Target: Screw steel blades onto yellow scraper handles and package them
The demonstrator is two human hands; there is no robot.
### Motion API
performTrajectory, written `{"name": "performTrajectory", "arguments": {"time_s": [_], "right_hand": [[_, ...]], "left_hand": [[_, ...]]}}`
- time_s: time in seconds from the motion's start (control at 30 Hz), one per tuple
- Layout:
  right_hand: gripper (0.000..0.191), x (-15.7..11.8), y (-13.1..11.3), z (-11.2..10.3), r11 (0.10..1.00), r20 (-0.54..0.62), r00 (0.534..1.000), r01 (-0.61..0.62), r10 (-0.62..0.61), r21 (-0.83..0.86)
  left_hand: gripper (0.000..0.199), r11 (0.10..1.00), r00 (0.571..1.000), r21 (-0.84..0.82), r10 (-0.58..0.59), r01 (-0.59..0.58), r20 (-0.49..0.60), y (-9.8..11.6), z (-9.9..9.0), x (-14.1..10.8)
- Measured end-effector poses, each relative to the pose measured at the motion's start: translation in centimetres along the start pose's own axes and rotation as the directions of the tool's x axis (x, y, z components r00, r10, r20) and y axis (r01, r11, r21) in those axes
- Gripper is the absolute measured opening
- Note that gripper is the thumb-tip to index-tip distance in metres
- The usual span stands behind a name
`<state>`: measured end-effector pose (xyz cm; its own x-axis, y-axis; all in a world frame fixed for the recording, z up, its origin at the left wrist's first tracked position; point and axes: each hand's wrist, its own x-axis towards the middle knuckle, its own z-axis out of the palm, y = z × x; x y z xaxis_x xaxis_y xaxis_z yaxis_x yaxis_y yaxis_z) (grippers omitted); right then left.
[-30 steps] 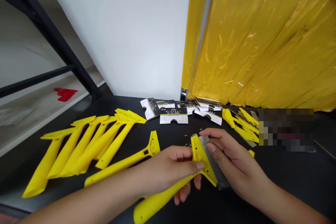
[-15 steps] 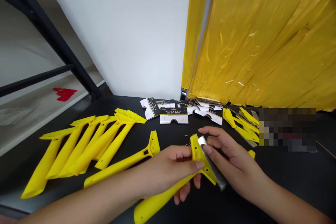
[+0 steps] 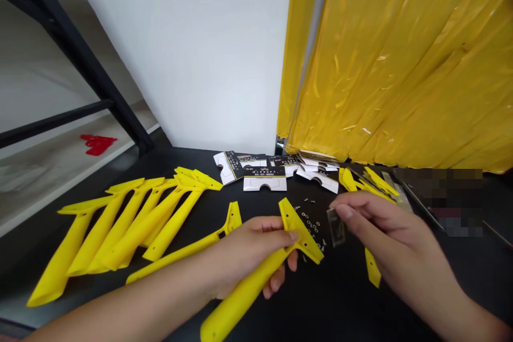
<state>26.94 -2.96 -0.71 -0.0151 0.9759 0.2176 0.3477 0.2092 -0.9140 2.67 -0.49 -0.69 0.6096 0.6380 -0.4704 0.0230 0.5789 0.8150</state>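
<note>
My left hand (image 3: 260, 251) is wrapped round the neck of a yellow plastic scraper handle (image 3: 244, 296), thumb on its flat head with screw holes. The head points away from me to the right. Between thumb and fingertips, my right hand (image 3: 385, 240) pinches a thin metal blade (image 3: 335, 228), held upright and apart from the handle; part of it is hidden by the fingers. Small screws and nuts (image 3: 315, 227) lie loose on the black table between the hands. Another yellow handle (image 3: 180, 251) lies behind my left forearm. Under my right hand a yellow plate (image 3: 372, 268) sticks out.
Several yellow handles (image 3: 128, 224) lie overlapped at the left. Printed cards (image 3: 265, 178) are scattered at the back. Yellow plates (image 3: 380, 180) and metal strips (image 3: 396, 192) lie at the right. A white panel (image 3: 192, 53) and yellow wrapped sheeting (image 3: 401, 64) stand behind.
My right hand has drawn the blade away from the handle's head, to the right. The handle has shifted slightly left, and the screws and nuts have come into view.
</note>
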Motion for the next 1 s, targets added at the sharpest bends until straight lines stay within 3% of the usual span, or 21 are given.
{"name": "performTrajectory", "arguments": {"time_s": [0.07,0.17,0.23,0.33,1.0], "right_hand": [[0.012,-0.9,-0.4,-0.2,0.981,-0.059,0.983,0.171,-0.176,-0.090],[0.023,-1.9,-0.7,0.3,0.935,0.071,0.939,0.342,-0.336,-0.092],[0.023,-2.1,-0.6,0.9,0.943,0.127,0.938,0.330,-0.322,-0.043],[0.018,-1.8,-0.2,1.6,0.966,0.098,0.961,0.257,-0.259,0.031],[0.017,-1.0,0.0,2.0,0.972,0.068,0.976,0.196,-0.206,0.131]], "left_hand": [[0.032,1.000,1.000,-0.015,0.016,-0.016,0.005,-0.1,0.1,0.0],[0.040,0.995,0.996,-0.043,0.090,-0.090,0.017,0.0,0.5,-0.3],[0.044,0.988,0.988,-0.034,0.154,-0.153,0.011,0.1,0.6,-0.5],[0.044,0.981,0.981,0.010,0.192,-0.192,-0.002,0.1,0.7,-0.6],[0.044,0.983,0.987,0.093,0.158,-0.157,0.003,-0.1,0.2,-0.3]]}}
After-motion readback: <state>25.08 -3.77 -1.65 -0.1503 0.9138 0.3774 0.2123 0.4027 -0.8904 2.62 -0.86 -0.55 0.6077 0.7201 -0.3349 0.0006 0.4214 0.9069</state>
